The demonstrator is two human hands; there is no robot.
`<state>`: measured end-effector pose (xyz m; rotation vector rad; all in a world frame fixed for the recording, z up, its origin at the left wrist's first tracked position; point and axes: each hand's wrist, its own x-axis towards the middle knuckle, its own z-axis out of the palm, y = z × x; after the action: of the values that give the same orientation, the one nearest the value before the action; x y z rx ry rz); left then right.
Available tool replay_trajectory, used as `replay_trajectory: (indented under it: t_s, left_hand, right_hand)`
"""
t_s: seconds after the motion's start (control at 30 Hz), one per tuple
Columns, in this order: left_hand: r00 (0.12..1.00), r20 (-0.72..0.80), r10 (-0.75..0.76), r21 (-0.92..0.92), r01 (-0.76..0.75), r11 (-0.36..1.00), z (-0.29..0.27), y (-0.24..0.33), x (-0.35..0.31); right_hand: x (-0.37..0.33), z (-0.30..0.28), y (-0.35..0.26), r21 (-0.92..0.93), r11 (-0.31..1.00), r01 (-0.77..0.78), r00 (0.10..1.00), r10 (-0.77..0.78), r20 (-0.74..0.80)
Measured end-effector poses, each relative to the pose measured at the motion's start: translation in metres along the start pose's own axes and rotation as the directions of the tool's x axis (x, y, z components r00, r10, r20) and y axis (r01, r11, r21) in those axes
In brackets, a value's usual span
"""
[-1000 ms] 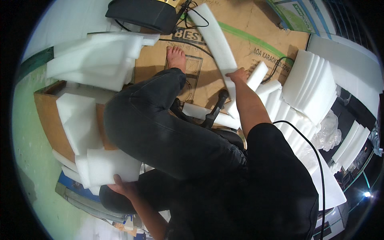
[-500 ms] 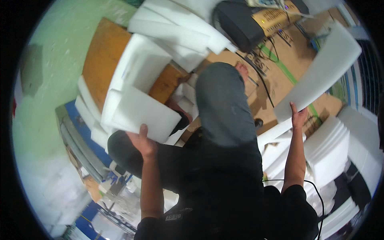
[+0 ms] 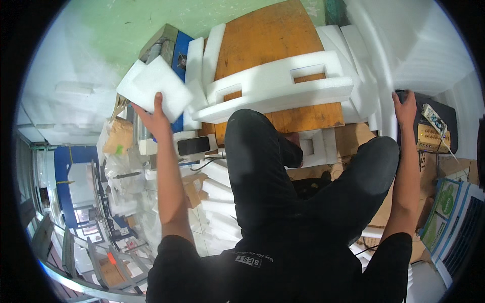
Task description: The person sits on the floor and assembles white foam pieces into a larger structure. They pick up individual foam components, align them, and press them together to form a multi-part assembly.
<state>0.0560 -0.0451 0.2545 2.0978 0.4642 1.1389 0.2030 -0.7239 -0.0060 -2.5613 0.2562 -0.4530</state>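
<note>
My left hand (image 3: 155, 120) is closed on a flat white foam piece (image 3: 166, 90), thumb across its face. Another white foam face shows behind it, and I cannot tell if it is part of the same piece. My right hand (image 3: 405, 110) is at the right, thumb and fingers apart, beside a tall white foam sheet (image 3: 381, 76) and a black speaker-like case (image 3: 434, 113). I see no foam in it. A long white foam part (image 3: 273, 70) with two rectangular cutouts lies across an orange wooden board (image 3: 257, 35), just beyond my knees.
White foam strips (image 3: 213, 55) line the board's left side. A foam block with a square hole (image 3: 316, 146) sits beneath its front edge. Left of my knee lies a dark phone-like object (image 3: 193, 146). A gold box with knobs (image 3: 433, 139) rests by the case; cardboard (image 3: 384, 214) covers the floor.
The view has turned, bringing the wooden board in front of me. The long foam sheet has left my right hand. My left hand still grips its foam, now left of the board.
</note>
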Motion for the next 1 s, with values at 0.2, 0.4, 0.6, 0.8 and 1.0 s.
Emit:
replay_trajectory:
  t_s: [0.2, 0.4, 0.6, 0.8, 1.0]
  left_hand:
    - [0.991, 0.135, 0.013, 0.871, -0.125, 0.475, -0.077, -0.223, 0.113]
    - [0.914, 0.395, -0.089, 0.147, 0.033, 0.989, 0.041, -0.066, -0.054]
    - [0.654, 0.718, 0.237, 0.106, -0.439, 0.892, 0.023, 0.049, -0.175]
    - [0.608, 0.771, 0.19, 0.183, -0.497, 0.848, 0.041, 0.069, -0.175]
    - [0.622, 0.768, 0.152, 0.246, -0.506, 0.826, 0.05, 0.074, -0.183]
  right_hand:
    - [-0.033, -0.018, -0.049, 0.185, 0.98, 0.07, 0.921, -0.134, 0.367]
    - [-0.119, -0.039, 0.071, 0.021, 0.947, -0.32, 0.837, 0.272, 0.474]
    - [-0.14, -0.01, 0.105, -0.1, 0.984, -0.149, 0.855, 0.179, 0.487]
    - [-0.061, 0.033, 0.089, -0.452, 0.787, 0.421, 0.87, -0.209, 0.446]
    - [0.037, 0.114, 0.103, -0.557, 0.491, 0.67, 0.732, -0.315, 0.604]
